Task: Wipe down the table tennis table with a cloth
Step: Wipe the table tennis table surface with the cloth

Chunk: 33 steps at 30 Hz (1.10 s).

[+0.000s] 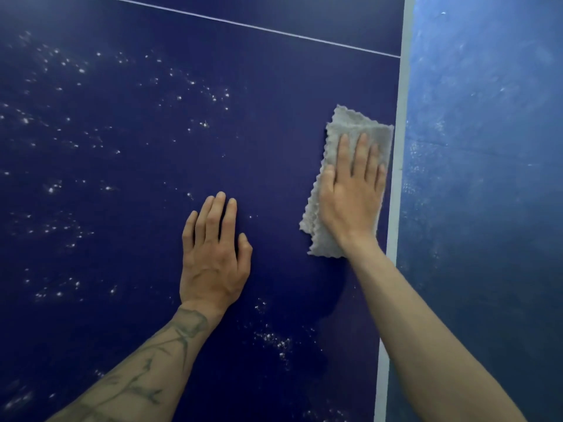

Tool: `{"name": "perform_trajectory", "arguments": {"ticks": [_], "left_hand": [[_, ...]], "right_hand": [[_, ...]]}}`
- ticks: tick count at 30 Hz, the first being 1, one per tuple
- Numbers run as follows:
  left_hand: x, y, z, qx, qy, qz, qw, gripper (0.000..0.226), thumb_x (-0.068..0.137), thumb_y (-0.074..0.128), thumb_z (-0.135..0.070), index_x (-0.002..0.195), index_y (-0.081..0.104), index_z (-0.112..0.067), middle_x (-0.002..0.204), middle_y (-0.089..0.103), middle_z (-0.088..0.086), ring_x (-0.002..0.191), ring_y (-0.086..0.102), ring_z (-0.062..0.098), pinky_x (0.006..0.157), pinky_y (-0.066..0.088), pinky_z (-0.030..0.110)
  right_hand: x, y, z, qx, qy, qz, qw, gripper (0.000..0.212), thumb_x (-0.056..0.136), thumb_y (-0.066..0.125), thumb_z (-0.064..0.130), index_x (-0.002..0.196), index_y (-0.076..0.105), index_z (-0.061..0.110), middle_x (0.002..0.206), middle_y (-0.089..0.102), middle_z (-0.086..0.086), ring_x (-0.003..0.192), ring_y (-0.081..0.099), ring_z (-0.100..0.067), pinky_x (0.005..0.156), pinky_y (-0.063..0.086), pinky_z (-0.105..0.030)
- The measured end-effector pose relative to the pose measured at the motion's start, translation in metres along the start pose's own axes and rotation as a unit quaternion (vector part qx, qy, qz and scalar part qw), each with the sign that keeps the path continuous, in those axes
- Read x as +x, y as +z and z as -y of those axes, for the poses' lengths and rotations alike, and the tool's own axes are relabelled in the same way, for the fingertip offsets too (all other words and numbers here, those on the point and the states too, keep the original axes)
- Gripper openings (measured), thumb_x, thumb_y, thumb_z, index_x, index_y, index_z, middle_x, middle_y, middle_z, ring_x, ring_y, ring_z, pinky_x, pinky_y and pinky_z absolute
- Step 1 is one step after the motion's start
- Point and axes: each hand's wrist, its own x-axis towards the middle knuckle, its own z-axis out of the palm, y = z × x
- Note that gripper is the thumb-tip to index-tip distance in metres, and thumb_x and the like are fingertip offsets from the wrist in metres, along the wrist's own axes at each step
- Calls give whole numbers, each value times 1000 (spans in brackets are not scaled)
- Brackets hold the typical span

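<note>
Grey cloth point(353, 132) is lying lengthwise beside the table's point(274, 117) white edge line point(396, 184), flattened under the right hand's point(350, 196) straight fingers; droplets point(54, 187) are spreading leftward, past the left hand point(213, 254) resting open.

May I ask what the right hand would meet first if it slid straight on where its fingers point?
Nothing solid: past the right hand and grey cloth lies bare blue tabletop, then the thin white line; the way looks free.
</note>
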Motion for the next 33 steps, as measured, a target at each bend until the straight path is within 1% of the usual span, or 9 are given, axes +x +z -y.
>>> {"name": "perform_trajectory", "arguments": {"ticks": [4,7,9,14,16,21,25,29,33], "left_hand": [[0,0,1,3,0,3,1000,58,106,41,-27,159,38,-5,167,34,15,157,30,32,130,20,52],[1,-1,0,1,2,1,1000,58,106,41,-27,159,37,-5,167,33,15,157,29,32,129,21,53],[1,-2,1,-1,-2,8,1000,58,106,40,-28,159,38,-5,166,34,15,157,30,31,129,21,53],[0,-1,0,5,-4,14,1000,57,107,40,-29,159,39,-5,166,34,13,157,28,29,130,20,51],[-1,0,-1,7,-3,10,1000,58,106,41,-28,159,39,-5,166,34,13,157,28,29,130,20,51],[0,0,1,12,1,12,1000,59,106,41,-28,159,38,-4,167,33,15,157,28,31,130,20,51],[0,1,1,15,-4,7,1000,59,105,42,-28,160,38,-6,167,33,13,157,28,29,129,22,52],[-1,3,2,22,-2,11,1000,58,106,39,-30,159,40,-6,166,34,12,157,30,29,128,25,53],[-1,5,2,25,3,11,1000,59,105,37,-30,158,42,-5,167,35,13,156,32,29,127,28,54]], "right_hand": [[-20,17,50,-11,-138,19,990,66,111,22,41,172,5,22,180,-4,-7,166,-4,-26,134,3,-51],[-64,15,23,-49,-273,48,959,64,112,28,37,172,10,24,180,-1,-6,166,-3,-24,134,8,-50],[-70,5,-17,-54,-232,51,970,64,112,25,38,172,6,24,180,-6,-4,166,-6,-21,134,8,-51],[-33,0,-24,-3,39,0,999,67,109,19,39,172,4,25,180,-4,-4,166,-6,-23,134,3,-52],[-26,9,12,-1,13,-5,1000,67,110,19,41,172,1,23,180,-7,-7,166,-7,-26,134,1,-52],[-91,22,33,-48,-218,43,974,64,112,28,38,172,10,23,180,-1,-6,166,-3,-24,134,10,-51],[-95,9,-24,-41,-121,30,991,65,110,27,38,172,9,26,180,-2,-2,166,-3,-20,134,10,-52],[-67,14,-2,-5,8,-3,1000,66,110,19,41,172,6,27,180,-4,-3,166,-7,-22,135,3,-51],[-79,21,29,-22,-106,19,994,66,111,23,39,172,5,24,180,-4,-5,166,-6,-23,134,8,-52]]}}
